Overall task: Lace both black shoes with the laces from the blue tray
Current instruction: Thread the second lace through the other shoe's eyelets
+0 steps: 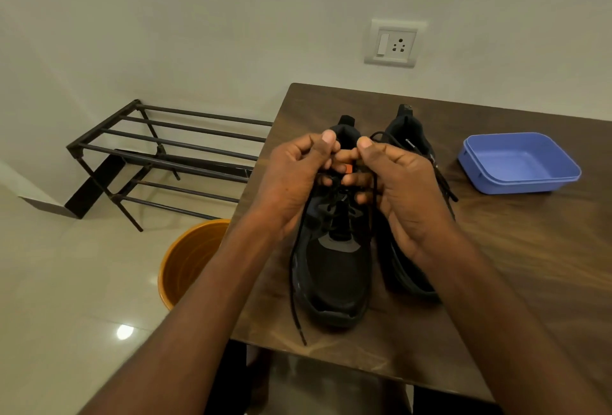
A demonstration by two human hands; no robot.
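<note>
Two black shoes stand side by side on the wooden table [496,249], toes toward me. Over the upper eyelets of the left shoe [334,269], my left hand [294,179] and my right hand [397,189] meet, fingers curled and pinching its black lace [293,285]. One end of that lace trails down the shoe's left side to the table's front edge. A loop of it rises beside my right thumb. The right shoe [410,269] is partly hidden by my right hand, and a second black lace lies across its top. The blue tray [520,163] sits empty at the right.
A black metal shoe rack [172,153] stands on the floor left of the table. An orange bucket [188,259] sits by the table's left edge. A wall socket [394,43] is on the wall behind.
</note>
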